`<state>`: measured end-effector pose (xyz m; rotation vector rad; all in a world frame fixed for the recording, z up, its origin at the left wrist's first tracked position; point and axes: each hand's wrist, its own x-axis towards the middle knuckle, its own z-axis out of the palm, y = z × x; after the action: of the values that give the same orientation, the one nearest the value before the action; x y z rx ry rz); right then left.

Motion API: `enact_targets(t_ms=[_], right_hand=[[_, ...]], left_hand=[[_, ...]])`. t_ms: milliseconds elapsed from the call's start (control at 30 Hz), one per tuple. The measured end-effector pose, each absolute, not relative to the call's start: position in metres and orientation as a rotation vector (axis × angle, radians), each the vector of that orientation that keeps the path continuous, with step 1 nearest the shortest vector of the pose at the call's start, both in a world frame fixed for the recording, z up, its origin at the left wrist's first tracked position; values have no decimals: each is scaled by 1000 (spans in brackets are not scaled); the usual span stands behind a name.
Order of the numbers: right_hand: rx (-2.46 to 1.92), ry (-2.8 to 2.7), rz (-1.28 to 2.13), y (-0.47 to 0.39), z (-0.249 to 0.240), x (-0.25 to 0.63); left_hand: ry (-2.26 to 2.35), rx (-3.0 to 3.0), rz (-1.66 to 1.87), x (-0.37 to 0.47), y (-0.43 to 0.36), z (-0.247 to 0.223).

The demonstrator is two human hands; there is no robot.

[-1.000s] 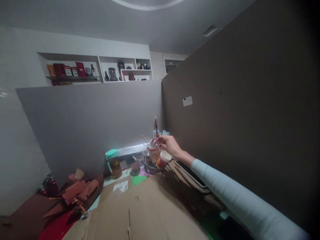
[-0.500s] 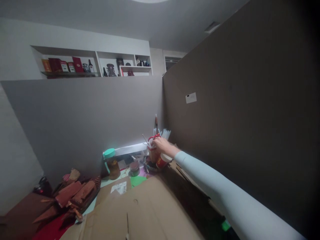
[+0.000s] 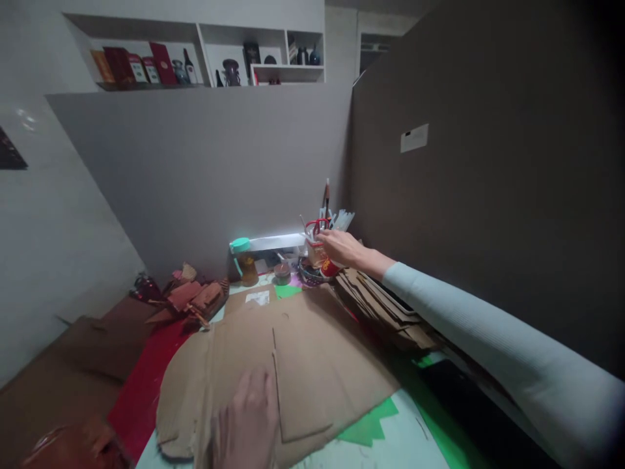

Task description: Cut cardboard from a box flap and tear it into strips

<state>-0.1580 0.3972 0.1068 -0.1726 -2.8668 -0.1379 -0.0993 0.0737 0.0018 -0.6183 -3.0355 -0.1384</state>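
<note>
The left hand (image 3: 248, 417) lies open on the cardboard (image 3: 312, 352), likely steadying it. On the bench (image 3: 415, 438), the scissors (image 3: 318, 221) stand handles-up in a pot (image 3: 315, 255), easy to reach; the right hand (image 3: 342, 247) touches there, its grip unclear.

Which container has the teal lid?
The tall amber jug, left of the jar and red cup; only it shows a teal lid.

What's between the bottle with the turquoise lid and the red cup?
A small round jar, then part of a round basket. The head view shows it.
</note>
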Motion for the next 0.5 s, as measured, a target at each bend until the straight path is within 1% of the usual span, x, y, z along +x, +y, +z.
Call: enact_targets(t_ms=[133,267,367,500], right_hand=[[14,-3079,-80,329,81,-95],[267,-3241,15,258,39,-26],[203,-3202,19,226,18,0],[74,-3138,58,212,8,5]], left_hand=[[-2992,-461,-61,-124,49,10],[-3055,-394,-114,-142,25,5],[-3069,-437,-185,-146,14,3],[-3057,-507,-339,-154,8,0]])
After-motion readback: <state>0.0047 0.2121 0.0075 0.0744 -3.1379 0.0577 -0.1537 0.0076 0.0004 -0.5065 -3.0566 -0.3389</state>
